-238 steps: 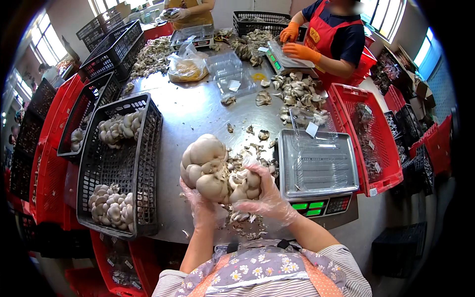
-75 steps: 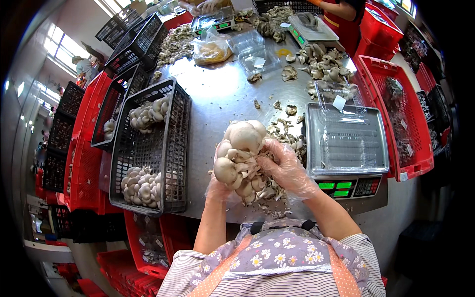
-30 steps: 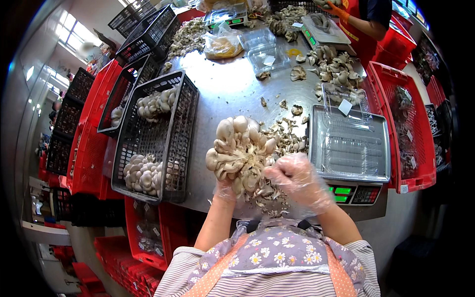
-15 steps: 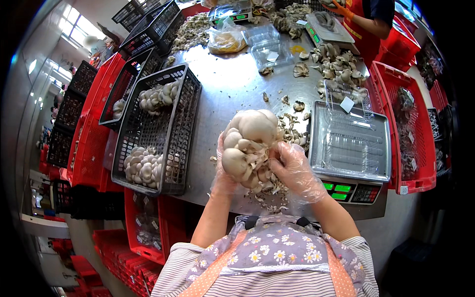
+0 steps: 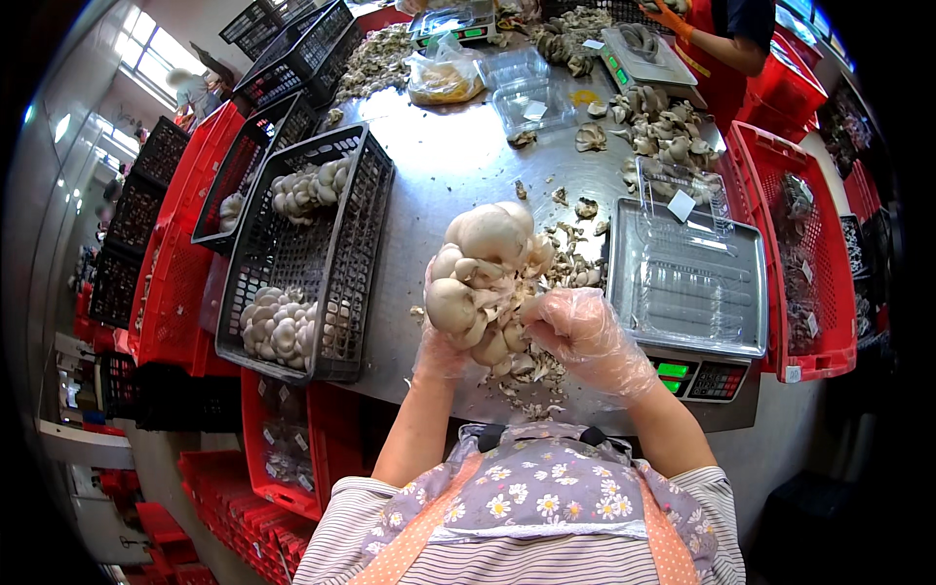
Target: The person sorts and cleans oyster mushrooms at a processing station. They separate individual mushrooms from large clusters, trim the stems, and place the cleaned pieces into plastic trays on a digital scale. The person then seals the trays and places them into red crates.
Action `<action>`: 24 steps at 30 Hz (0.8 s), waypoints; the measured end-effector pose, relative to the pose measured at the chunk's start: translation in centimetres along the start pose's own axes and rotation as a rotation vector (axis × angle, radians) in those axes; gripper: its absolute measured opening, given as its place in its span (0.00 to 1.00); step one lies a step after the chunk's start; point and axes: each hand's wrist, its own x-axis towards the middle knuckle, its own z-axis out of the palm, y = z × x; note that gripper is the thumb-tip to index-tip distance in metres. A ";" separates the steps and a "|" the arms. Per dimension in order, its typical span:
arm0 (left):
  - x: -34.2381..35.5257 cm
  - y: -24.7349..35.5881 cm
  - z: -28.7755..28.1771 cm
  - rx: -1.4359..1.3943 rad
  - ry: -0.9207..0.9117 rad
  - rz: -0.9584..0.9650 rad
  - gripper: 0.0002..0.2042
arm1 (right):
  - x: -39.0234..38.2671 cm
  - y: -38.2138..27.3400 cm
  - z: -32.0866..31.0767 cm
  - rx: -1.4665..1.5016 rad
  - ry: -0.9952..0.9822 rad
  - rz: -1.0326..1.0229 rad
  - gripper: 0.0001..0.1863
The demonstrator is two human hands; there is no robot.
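A large cluster of pale grey oyster mushrooms (image 5: 485, 255) is held above the steel table, caps to the left and torn stem side to the right. My left hand (image 5: 441, 349), in a clear plastic glove, cups it from the left and below, with its fingers mostly hidden behind the caps. At the stem side my right hand (image 5: 583, 336), gloved likewise, is closed in a pinch on the cluster's edge. Stem scraps (image 5: 531, 375) lie underneath. To the left, a black crate (image 5: 366, 244) contains two mushroom clumps, the nearer being a clump of rounded caps (image 5: 280, 327).
Right of my hands stands a scale (image 5: 707, 378) with clear plastic trays (image 5: 687, 292) on it. A red crate (image 5: 829, 356) with packed trays is beyond it. Loose mushrooms (image 5: 668, 122) and trimmings cover parts of the far table. A co-worker's orange-gloved hand (image 5: 668, 18) is at the far right.
The cluster has shifted slightly left and tipped, showing more of its stem side. My right hand has turned a little and remains pinched at the stems.
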 end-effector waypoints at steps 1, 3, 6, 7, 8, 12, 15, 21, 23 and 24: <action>0.0 0.0 0.2 -0.088 0.029 -0.065 0.15 | 0.1 0.0 0.0 -0.012 0.025 0.002 0.08; 0.3 0.7 0.8 -0.117 0.058 -0.065 0.14 | 0.4 -0.1 -0.1 -0.037 0.078 0.003 0.07; 0.5 0.9 0.4 -0.039 0.044 -0.056 0.10 | 0.8 -0.4 -1.1 0.002 0.240 0.099 0.05; 0.6 0.9 0.4 -0.032 0.050 -0.055 0.09 | 0.6 -0.3 -1.8 0.013 0.203 0.142 0.06; 0.8 1.3 0.8 -0.078 0.081 -0.059 0.08 | 0.5 -0.2 -2.1 -0.018 0.189 0.107 0.06; 1.0 1.9 1.7 -0.383 0.197 -0.249 0.05 | 0.6 -1.4 -2.1 -0.143 0.109 -0.017 0.13; 1.1 2.3 2.2 -0.332 0.186 -0.245 0.05 | 0.4 -1.1 -0.8 -0.212 0.042 -0.054 0.13; 0.0 -0.6 -0.2 -0.311 0.007 -0.159 0.12 | 0.1 0.2 -1.7 -0.200 0.137 -0.004 0.05; -1.4 -0.9 -1.0 -0.422 0.073 -0.276 0.18 | -0.7 0.5 -3.1 -0.322 0.031 0.045 0.05; -2.1 -0.8 -1.0 -0.520 0.132 -0.390 0.21 | -1.2 0.5 -3.9 -0.399 0.003 0.061 0.05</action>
